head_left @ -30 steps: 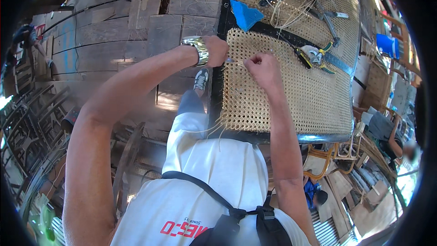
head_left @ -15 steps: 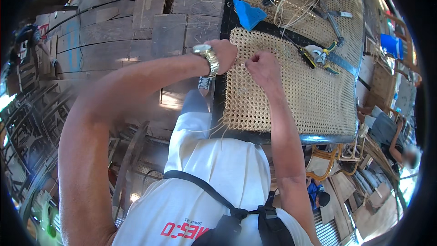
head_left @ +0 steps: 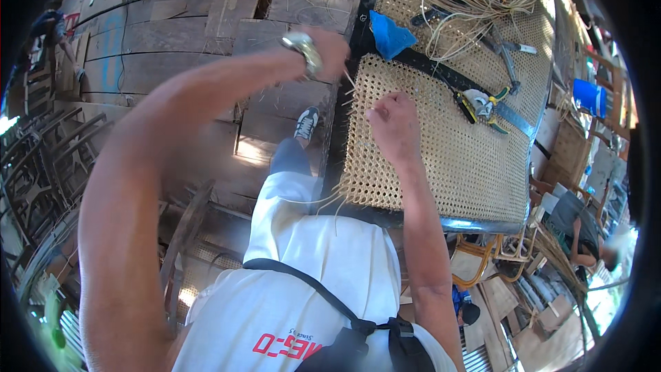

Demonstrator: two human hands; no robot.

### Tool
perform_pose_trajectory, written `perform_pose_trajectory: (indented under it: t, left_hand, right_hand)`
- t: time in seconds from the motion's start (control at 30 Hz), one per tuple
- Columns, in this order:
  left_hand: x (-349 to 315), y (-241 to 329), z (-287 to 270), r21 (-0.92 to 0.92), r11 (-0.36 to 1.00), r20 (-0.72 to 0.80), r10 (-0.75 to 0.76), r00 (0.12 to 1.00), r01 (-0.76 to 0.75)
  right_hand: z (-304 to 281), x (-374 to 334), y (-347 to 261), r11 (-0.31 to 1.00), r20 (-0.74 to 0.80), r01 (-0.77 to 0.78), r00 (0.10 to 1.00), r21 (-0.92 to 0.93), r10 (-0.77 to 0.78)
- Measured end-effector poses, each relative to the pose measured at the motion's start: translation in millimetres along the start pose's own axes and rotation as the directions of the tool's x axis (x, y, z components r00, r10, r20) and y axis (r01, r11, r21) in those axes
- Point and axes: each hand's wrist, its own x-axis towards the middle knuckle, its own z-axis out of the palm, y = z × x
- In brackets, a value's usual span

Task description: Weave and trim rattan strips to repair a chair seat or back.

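Cane sheet (head_left: 447, 165): edged by black frame (head_left: 336, 139).
Left hand (head_left: 329, 54): blurred by the frame's edge; grip cannot be told.
Right hand (head_left: 397, 127): curled over the sheet; pinch unclear.

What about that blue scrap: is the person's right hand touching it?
No, the right hand is over the woven cane panel, with a visible gap between it and the blue scrap.

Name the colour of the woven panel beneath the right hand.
The woven panel is pale tan (head view).
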Motion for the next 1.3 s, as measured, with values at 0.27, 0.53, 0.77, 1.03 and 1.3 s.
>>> perform_pose_trajectory:
  t: [0.27,0.53,0.77,1.03,1.3]
  left_hand:
    - [-22,-105,1,-0.198,0.931,-0.027,-0.318,0.948,0.307]
    - [-37,-1,19,-0.457,0.889,0.017,-0.021,1.0,0.027]
    - [-12,40,0,-0.113,0.993,0.108,-0.02,0.994,0.032]
    - [19,62,-17,0.089,0.99,0.243,0.082,0.967,-0.107]
    - [-12,57,2,-0.158,0.987,0.061,-0.032,0.998,0.041]
  right_hand:
    - [4,17,-17,0.973,-0.08,0.22,0.971,-0.067,-0.225]
    - [6,35,-14,0.83,0.118,-0.233,0.972,0.506,0.201]
    - [-5,31,-9,0.914,0.121,-0.317,0.948,0.254,0.295]
    - [-6,31,-8,0.903,0.139,-0.366,0.929,0.223,0.343]
    - [-12,34,-15,0.91,0.119,-0.375,0.926,0.174,0.359]
